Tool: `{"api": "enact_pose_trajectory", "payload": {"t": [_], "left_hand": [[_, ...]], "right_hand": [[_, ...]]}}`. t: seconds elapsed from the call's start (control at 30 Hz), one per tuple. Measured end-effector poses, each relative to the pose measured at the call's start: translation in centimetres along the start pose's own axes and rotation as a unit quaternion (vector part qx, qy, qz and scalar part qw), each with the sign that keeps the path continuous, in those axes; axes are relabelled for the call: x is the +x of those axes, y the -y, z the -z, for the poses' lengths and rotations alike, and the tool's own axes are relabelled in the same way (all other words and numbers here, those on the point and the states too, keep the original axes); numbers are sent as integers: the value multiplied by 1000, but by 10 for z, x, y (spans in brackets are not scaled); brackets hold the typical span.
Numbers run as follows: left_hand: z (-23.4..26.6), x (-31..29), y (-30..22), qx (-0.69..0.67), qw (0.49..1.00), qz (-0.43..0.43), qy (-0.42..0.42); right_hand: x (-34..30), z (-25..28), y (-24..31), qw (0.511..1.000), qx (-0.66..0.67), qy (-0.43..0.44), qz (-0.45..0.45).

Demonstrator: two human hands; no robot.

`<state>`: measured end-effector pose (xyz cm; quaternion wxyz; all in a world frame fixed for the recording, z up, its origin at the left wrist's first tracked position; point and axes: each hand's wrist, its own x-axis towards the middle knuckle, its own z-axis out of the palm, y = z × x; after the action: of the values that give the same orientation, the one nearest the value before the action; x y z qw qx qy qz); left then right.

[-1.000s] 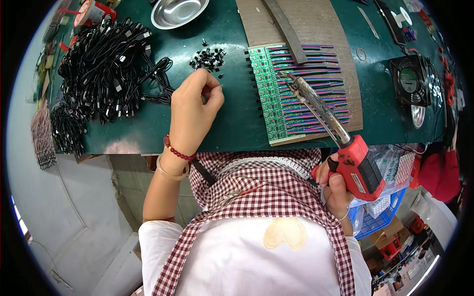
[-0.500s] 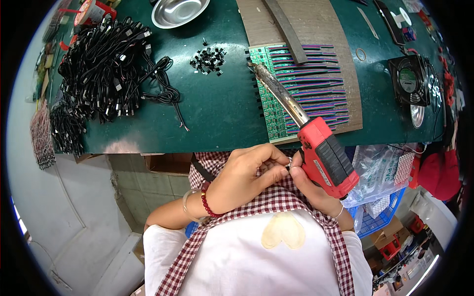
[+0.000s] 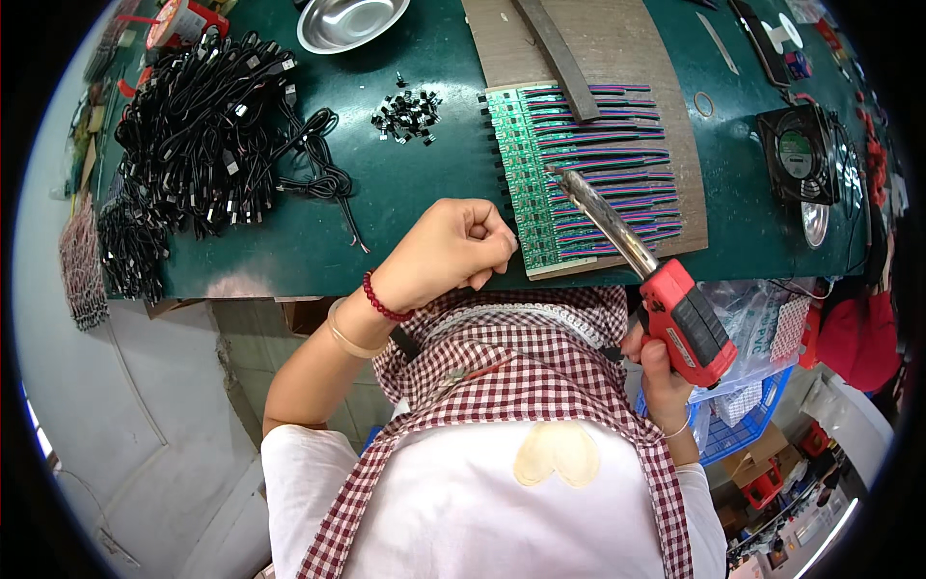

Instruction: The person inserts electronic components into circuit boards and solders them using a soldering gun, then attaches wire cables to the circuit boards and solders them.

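Observation:
My left hand [image 3: 461, 249] is closed at the table's front edge, left of the circuit boards. Its fingertips curl under, so anything inside is hidden. My right hand [image 3: 658, 374] grips a red and black soldering gun [image 3: 687, 323] from below. The gun's metal barrel slants up and left, and its tip lies over the wire ends of the green circuit boards [image 3: 529, 183]. These boards stand in a row, with black connectors along their left side and coloured wires [image 3: 627, 179] running right. A metal bar [image 3: 558, 58] rests across the upper wires.
A pile of small black connectors [image 3: 407, 116] lies left of the boards, below a steel bowl [image 3: 352, 21]. Bundled black cables [image 3: 207, 145] cover the table's left. A fan [image 3: 799, 159] stands at right. Below it are a plastic bag [image 3: 762, 333] and a blue basket [image 3: 748, 425].
My hands were together in front of the apron and have parted. The left moved up and left to the table; the right moved right and down, carrying the soldering gun.

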<state>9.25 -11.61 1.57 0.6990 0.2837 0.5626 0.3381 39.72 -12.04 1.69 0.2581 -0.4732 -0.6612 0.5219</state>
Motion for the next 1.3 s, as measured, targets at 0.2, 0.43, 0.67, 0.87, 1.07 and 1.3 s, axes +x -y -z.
{"api": "enact_pose_trajectory", "payload": {"t": [0.2, 0.43, 0.67, 0.87, 1.07, 1.3], "left_hand": [[9, 7, -5, 10, 1000, 20, 20], [12, 12, -9, 42, 997, 31, 51], [9, 13, -7, 40, 998, 36, 31], [7, 14, -2, 7, 1000, 18, 11], [6, 12, -5, 4, 1000, 22, 11], [6, 12, -4, 9, 1000, 19, 6]], "right_hand": [[-15, 11, -5, 998, 55, -8, -32], [-16, 7, -6, 999, 38, 1, -11], [-7, 6, 2, 998, -51, 25, 32], [1, 3, 11, 991, -96, 19, 89], [1, 6, 10, 976, -153, 43, 149], [-26, 8, -10, 998, -48, -6, 32]]}}
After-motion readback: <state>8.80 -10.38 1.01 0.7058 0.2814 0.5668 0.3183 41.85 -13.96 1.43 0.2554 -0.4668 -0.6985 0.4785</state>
